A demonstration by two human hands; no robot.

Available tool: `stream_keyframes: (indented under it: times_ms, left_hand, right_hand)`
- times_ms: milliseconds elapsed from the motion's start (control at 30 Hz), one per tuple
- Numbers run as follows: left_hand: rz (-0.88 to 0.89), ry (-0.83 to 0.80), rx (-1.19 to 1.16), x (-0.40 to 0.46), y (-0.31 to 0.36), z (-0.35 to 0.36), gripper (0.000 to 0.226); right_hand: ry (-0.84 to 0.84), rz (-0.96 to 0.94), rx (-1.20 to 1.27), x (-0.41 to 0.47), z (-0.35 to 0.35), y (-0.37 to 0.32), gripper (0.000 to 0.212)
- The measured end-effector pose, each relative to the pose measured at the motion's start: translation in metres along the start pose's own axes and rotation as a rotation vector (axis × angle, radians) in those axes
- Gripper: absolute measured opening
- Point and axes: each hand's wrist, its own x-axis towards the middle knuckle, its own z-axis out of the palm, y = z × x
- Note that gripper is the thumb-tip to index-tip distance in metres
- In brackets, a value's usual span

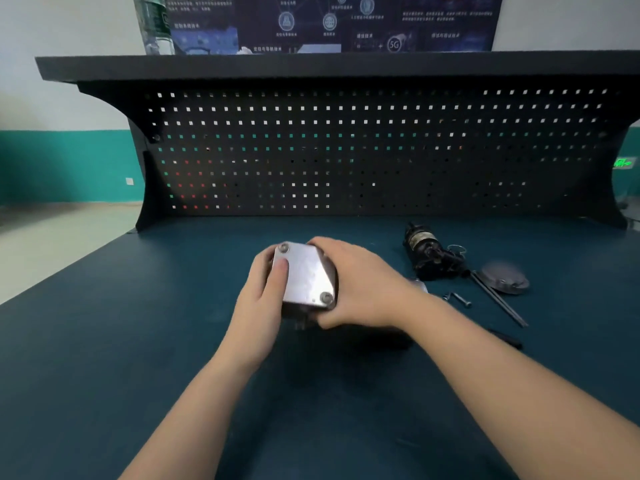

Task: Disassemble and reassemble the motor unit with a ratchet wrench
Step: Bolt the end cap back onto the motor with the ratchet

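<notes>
My left hand (260, 299) and right hand (360, 289) both curl round the motor housing (304, 275), left thumb pressed flat on its plate, held just above the bench (138, 341). Two bolts sit in the plate — I judge I'm mid-disassembly or refit; next I need the wrench, which I can't pick out. To the right: one dark motor core (427, 252), one round cover (505, 277), two long rods (498, 299), one loose screw (461, 299).

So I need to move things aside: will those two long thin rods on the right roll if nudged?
Probably. The two rods look round, slim and straight, lying flat on the smooth bench top, so a sideways nudge likely rolls them. They look like stiff metal, unlikely to bend. Their upper ends sit by the round cover, which might stop them that way.
</notes>
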Motion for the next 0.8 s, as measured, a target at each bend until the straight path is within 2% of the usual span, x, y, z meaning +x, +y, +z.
stream_keyframes:
  times_ms: [100, 167, 267, 333, 433, 500, 600, 667, 733, 800]
  left_hand:
    - [-0.054, 0.006, 0.098, 0.030, 0.017, 0.003, 0.051]
    - [-0.115, -0.061, 0.215, 0.050, 0.025, 0.008, 0.058]
    - [-0.149, -0.101, 0.367, 0.070, 0.028, 0.021, 0.047]
    - [-0.161, -0.060, 0.421, 0.075, 0.028, 0.027, 0.042]
    - [-0.167, -0.016, 0.377, 0.066, 0.024, 0.022, 0.041]
    - [-0.150, 0.096, 0.466, 0.058, 0.023, 0.021, 0.050]
    - [-0.208, 0.355, 0.677, 0.052, 0.032, 0.029, 0.075]
    - [-0.283, 0.343, 0.619, 0.048, 0.039, 0.038, 0.075]
    - [-0.343, 0.256, 0.461, 0.041, 0.037, 0.047, 0.072]
    - [-0.371, 0.167, 0.302, 0.032, 0.032, 0.053, 0.071]
  right_hand:
    - [-0.069, 0.121, 0.160, 0.013, -0.012, 0.006, 0.073]
    - [-0.109, 0.200, 0.226, 0.021, -0.016, 0.015, 0.070]
    - [-0.081, 0.308, 0.389, 0.024, -0.015, 0.030, 0.068]
    - [-0.066, 0.335, 0.466, 0.021, -0.012, 0.036, 0.077]
    - [-0.081, 0.309, 0.474, 0.017, -0.008, 0.033, 0.098]
    - [-0.082, 0.322, 0.457, 0.015, -0.010, 0.027, 0.101]
    - [-0.026, 0.413, 0.437, 0.010, -0.012, 0.016, 0.082]
    - [0.057, 0.479, 0.419, 0.006, -0.007, 0.006, 0.077]
    - [0.130, 0.547, 0.362, 0.004, 0.001, -0.007, 0.070]
    - [0.127, 0.598, 0.360, 0.003, 0.004, -0.015, 0.061]
